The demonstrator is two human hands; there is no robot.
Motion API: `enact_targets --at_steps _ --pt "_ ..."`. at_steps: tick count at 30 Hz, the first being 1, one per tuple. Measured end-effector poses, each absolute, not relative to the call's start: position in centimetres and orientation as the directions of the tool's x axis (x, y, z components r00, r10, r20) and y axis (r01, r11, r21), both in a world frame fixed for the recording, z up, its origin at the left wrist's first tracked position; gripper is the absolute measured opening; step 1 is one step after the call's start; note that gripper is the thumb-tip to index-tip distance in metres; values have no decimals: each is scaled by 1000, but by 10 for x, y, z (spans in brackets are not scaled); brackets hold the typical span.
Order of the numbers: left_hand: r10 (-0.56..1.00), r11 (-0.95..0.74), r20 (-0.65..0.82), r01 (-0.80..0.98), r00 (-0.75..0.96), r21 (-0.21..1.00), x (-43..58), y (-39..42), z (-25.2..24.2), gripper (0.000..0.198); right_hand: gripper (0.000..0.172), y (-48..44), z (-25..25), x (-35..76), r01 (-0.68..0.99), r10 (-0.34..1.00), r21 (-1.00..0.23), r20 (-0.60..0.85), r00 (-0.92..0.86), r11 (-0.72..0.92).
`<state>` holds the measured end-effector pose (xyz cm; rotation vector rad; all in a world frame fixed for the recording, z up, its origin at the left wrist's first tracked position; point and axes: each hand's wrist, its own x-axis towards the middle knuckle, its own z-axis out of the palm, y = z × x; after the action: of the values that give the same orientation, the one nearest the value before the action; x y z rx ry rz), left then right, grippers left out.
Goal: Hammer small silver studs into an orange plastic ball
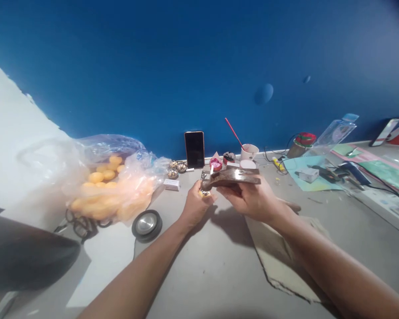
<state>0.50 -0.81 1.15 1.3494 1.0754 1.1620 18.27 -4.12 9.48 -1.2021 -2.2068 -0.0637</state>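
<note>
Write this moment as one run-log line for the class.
right hand: holds hammer | left hand: holds small item, identity unclear | hammer touching item: cannot tell | beyond: phone upright, cup with red stick

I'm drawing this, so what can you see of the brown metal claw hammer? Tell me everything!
The brown metal claw hammer is gripped in the bare right hand, above the grey table. Its worn head looks rusty, with shiny patches. It lies sideways: striking end by the bare left hand, though I can't tell if they touch, and two-pronged claw pointing right. The right hand hides much of the handle; a brown, wood-like end past the wrist seems to be its tip.
</note>
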Motion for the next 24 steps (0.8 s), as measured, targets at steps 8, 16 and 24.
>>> enact_targets --at_steps 8,16,24 --pt "978 -73 77 -28 196 997 4 -8 12 37 28 -36 98 191 737 735 -334 601 -314 587" --pt "988 38 -20 -117 155 992 3 -7 12 44 28 -29 103 198 788 795 -373 562 -228 490" --pt "977 42 -8 -154 215 987 1 -2 10 49 32 -27 99 195 803 833 -394 509 -214 447"
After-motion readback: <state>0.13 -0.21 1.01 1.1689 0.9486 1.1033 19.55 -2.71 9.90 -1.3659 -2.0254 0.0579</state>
